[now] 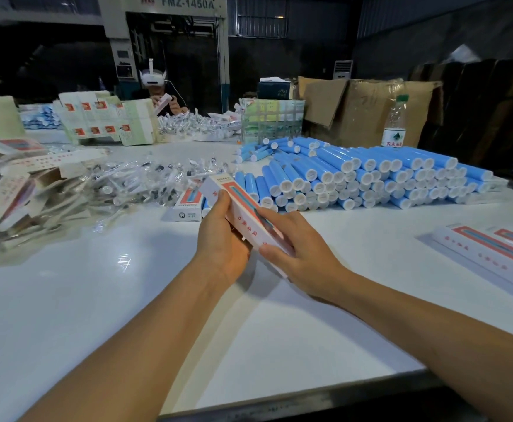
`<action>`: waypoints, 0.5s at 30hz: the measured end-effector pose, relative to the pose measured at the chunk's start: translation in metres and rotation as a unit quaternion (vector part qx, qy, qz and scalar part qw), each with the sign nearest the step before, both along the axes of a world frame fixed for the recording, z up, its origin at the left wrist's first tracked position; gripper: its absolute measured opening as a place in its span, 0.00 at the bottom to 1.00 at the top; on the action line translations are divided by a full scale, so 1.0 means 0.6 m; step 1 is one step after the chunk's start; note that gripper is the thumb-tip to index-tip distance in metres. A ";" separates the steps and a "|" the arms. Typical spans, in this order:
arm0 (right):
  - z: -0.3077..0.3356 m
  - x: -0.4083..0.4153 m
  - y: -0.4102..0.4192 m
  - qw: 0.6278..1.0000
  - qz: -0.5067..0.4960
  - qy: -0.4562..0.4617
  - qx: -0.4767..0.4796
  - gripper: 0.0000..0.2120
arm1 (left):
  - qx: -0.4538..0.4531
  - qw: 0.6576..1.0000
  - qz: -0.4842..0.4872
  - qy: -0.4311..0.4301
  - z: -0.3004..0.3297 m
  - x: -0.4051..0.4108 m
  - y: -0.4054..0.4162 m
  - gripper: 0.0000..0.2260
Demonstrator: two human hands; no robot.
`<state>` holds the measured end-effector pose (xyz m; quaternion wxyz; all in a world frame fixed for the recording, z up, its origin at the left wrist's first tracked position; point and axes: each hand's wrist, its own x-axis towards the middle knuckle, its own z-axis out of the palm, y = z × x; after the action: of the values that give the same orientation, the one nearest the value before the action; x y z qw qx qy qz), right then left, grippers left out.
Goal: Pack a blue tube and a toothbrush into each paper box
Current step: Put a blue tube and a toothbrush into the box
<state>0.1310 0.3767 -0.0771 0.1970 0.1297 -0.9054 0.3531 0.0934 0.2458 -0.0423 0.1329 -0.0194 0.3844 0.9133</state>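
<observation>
I hold one paper box (243,214) in both hands just above the white table (97,300), at the middle of the frame, its long body slanting from upper left to lower right. My left hand (221,236) cups it from below with the thumb curled up along its near edge, and my right hand (291,251) grips the lower right end, fingers wrapped over the top face and thumb pressed on the side. The box is white with a red and blue stripe along its top and red characters down its side, too small for me to read. I cannot tell whether the box's ends are closed. Just behind it, a second box (186,205) lies flat on the table. To the right of the frame's middle sits a big stack of blue tubes (370,178) with white caps facing me. Left of centre is a heap of toothbrushes (139,184) in clear wrappers, and at the far left a pile of flat boxes (11,184). Finished boxes (492,251) lie at the right edge. A water bottle (395,123) with a green cap and a red and green label stands in front of a brown carton (364,108). In the upper middle a machine (170,13) reads "FMZ-1450A", and below it another person (160,92) in a white headset holds a box.
</observation>
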 end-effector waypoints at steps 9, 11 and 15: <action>0.014 -0.002 0.021 0.999 -0.046 0.003 -0.012 0.26 | -0.494 0.842 0.104 0.192 -0.030 -0.010 -0.014 0.10; 0.033 -0.001 0.033 0.997 -0.075 0.004 -0.001 0.25 | -0.592 0.760 0.083 0.255 -0.041 -0.011 -0.011 0.10; 0.083 0.025 0.071 0.985 -0.138 0.031 0.098 0.22 | -0.644 0.704 0.043 0.296 -0.049 -0.009 -0.007 0.10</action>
<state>0.1460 0.4191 -0.0276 0.2580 0.0326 -0.9384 0.2276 0.0878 0.2419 -0.0715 -0.0721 0.1545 0.8976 0.4066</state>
